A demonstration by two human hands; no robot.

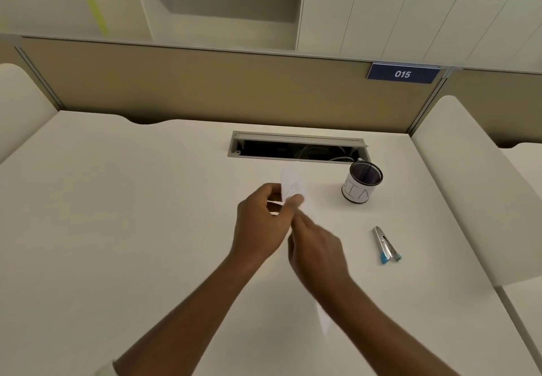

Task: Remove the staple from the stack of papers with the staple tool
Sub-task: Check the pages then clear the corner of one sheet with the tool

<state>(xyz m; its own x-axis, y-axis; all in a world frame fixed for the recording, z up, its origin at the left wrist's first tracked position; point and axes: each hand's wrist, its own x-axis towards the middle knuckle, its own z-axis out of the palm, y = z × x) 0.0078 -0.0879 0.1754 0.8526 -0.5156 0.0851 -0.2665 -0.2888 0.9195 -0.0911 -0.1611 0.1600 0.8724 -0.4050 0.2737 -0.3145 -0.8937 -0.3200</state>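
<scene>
Above the desk (146,199), the left hand (261,223) pinches the papers (290,182) and the right hand (316,249) grips them lower, while the staple tool (385,246) lies apart.

White desk (117,199), tan partition (205,88) with "015" sign (402,74), pale cabinets (381,9) behind.

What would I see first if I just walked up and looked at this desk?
Two hands in the middle, above the desk: the left hand pinches white papers, and the right hand meets them from below, its grip too blurred to tell. To the right, a silver and blue staple tool lies untouched on the desk, with a black mesh cup behind it. A blue sign reading 015 hangs on the partition.
</scene>
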